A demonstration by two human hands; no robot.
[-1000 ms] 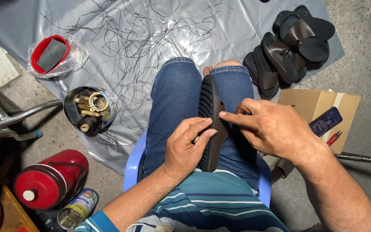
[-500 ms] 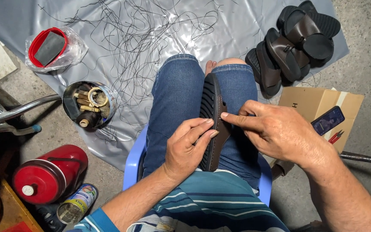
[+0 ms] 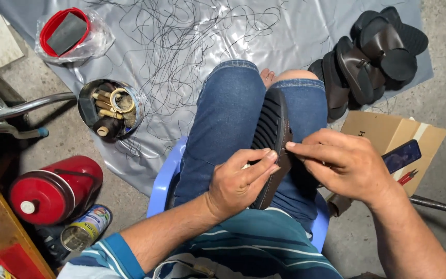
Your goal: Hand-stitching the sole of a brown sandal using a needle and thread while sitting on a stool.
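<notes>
A small floor-level footwear workshop, probably a cobbler's corner.

A bare concrete floor is covered by a grey plastic sheet strewn with thin black trimmings. A pile of dark sandals lies on the sheet, beside a flattened cardboard box. A tin of brushes and tools, a red canister and a small can, perhaps adhesive, stand near a blue plastic stool.

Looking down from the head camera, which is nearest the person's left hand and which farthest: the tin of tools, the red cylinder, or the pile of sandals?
From the left hand:
1. Tin of tools, upper left on the sheet.
2. Red cylinder, far left on the floor.
3. Pile of sandals, upper right.
</notes>
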